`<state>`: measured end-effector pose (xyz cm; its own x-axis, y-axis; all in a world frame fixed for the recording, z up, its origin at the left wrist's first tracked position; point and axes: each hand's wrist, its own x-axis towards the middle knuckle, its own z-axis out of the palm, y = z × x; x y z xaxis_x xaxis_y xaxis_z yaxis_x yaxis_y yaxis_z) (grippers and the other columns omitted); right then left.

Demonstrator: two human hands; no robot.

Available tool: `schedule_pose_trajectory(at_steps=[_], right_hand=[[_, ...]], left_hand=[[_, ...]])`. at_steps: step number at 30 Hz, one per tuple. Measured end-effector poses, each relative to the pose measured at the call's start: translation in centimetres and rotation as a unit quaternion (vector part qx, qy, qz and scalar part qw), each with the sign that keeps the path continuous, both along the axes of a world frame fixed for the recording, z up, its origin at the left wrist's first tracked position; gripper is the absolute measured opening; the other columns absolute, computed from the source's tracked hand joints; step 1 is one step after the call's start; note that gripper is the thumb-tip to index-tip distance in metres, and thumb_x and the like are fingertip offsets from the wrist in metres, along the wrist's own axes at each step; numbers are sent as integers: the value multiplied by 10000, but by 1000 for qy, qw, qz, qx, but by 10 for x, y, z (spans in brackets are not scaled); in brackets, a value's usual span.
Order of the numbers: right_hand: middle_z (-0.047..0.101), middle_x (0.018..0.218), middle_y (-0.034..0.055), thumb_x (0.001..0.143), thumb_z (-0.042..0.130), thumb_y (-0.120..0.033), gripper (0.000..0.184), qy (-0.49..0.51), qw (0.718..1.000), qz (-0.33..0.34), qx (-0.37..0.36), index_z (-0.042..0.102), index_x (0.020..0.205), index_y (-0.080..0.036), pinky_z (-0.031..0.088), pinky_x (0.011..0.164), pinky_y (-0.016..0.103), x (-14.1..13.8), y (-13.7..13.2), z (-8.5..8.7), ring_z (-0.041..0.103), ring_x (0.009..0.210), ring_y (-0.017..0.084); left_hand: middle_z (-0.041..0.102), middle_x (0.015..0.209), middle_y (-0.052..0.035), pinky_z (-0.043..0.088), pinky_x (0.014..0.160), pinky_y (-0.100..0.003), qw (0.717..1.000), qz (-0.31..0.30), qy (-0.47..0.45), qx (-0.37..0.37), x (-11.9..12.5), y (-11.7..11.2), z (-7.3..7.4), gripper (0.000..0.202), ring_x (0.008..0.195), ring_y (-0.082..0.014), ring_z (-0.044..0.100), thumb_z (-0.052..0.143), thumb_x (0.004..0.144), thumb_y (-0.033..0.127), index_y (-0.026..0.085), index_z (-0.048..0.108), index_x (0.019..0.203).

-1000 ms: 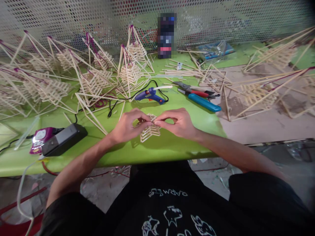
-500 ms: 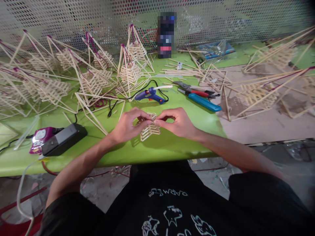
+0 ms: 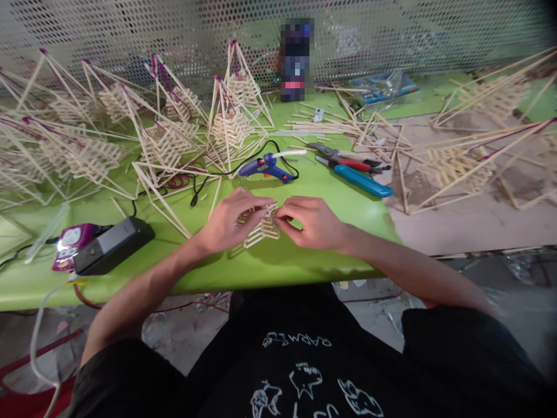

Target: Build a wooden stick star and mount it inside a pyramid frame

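Observation:
Close in front of me on the green tabletop is a small tiered structure of stacked wooden sticks, narrower at its top. My left hand grips its upper left side between thumb and fingers. At the upper right edge, my right hand is closed in a pinch; what lies between its fingertips is hidden. Just beyond my hands lies a blue glue gun with a white glue stick in its back. To its right are red-handled pliers and a blue-handled cutter.
Several stick pyramids with purple cord crowd the left and back. More stick frames stand on the board at right. Loose sticks lie behind the tools. A black power adapter sits at left, and a blurred phone leans at the mesh.
My right hand's fingertips have drawn slightly away from the left hand's, off the structure's top to its right edge. The structure has shifted a little left with my left hand.

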<state>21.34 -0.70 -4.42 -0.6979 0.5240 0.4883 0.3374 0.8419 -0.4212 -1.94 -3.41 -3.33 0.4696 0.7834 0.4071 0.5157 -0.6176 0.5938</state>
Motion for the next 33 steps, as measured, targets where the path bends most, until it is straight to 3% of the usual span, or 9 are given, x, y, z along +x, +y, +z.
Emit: schedule_pose_trajectory(at_steps=[4, 6, 8, 11, 13, 16, 22, 29, 33], right_hand=[[693, 795, 32, 908, 594, -165, 81, 16, 1000, -4, -14, 674, 894, -167, 497, 654, 267, 0, 0, 1, 641, 688, 141], [688, 777, 21, 914, 611, -170, 50, 47, 999, -2, 15, 657, 896, -172, 501, 651, 268, 2, -1, 2, 631, 680, 134], [679, 757, 12, 907, 657, -189, 23, 75, 992, 14, 103, 640, 892, -180, 501, 646, 278, 4, -1, 1, 605, 672, 134], [663, 750, 13, 869, 741, -212, 111, 76, 958, 47, 273, 650, 923, -180, 498, 634, 294, 8, 1, -4, 575, 693, 145], [666, 784, 20, 868, 746, -200, 129, 49, 940, 54, 333, 669, 970, -183, 503, 644, 299, 10, 2, -7, 578, 737, 154], [686, 861, 6, 914, 680, -173, 135, 3, 935, 58, 350, 684, 1024, -252, 518, 680, 297, 12, 3, -10, 597, 809, 156], [709, 899, -19, 918, 675, -170, 330, -8, 946, 91, 312, 657, 1195, -348, 516, 662, 319, 13, 4, -16, 611, 812, 158], [725, 935, -13, 960, 616, -201, 206, -75, 913, 74, 393, 707, 1092, -330, 528, 640, 309, 12, 3, -15, 622, 810, 152], [724, 914, -7, 938, 647, -188, 135, -24, 898, 76, 434, 721, 995, -285, 537, 653, 294, 10, 1, -9, 625, 818, 146]], left_hand=[[736, 982, -52, 525, 793, -318, 1000, 9, -8, -4, 0, 0, 0, 374, 832, -156, 597, 590, 974, 196, 210, 641, 1344], [732, 978, -47, 526, 796, -311, 1000, 16, -23, -6, -2, 1, 2, 366, 829, -148, 603, 594, 970, 192, 215, 654, 1330], [722, 969, -42, 530, 790, -303, 998, 30, -52, -19, -5, 3, 3, 361, 823, -141, 613, 604, 965, 203, 223, 662, 1321], [706, 949, -36, 540, 780, -300, 991, 53, -107, -54, -9, 5, 4, 371, 806, -137, 624, 618, 961, 239, 233, 656, 1330], [700, 937, -32, 543, 780, -296, 985, 59, -139, -81, -9, 6, 3, 364, 804, -135, 626, 623, 959, 254, 237, 662, 1320], [689, 910, -23, 543, 753, -274, 977, 62, -165, -116, -8, 7, 3, 340, 795, -130, 616, 635, 952, 274, 250, 681, 1289], [666, 870, -12, 527, 678, -219, 972, 67, -177, -140, -6, 7, 0, 340, 750, -111, 600, 657, 939, 297, 252, 691, 1274], [688, 946, -37, 539, 697, -228, 966, 55, -190, -166, -6, 6, -2, 338, 806, -127, 624, 661, 939, 327, 257, 697, 1268], [701, 962, -44, 533, 669, -235, 965, 67, -195, -160, -6, 6, 0, 313, 791, -127, 618, 653, 945, 332, 253, 710, 1242]])
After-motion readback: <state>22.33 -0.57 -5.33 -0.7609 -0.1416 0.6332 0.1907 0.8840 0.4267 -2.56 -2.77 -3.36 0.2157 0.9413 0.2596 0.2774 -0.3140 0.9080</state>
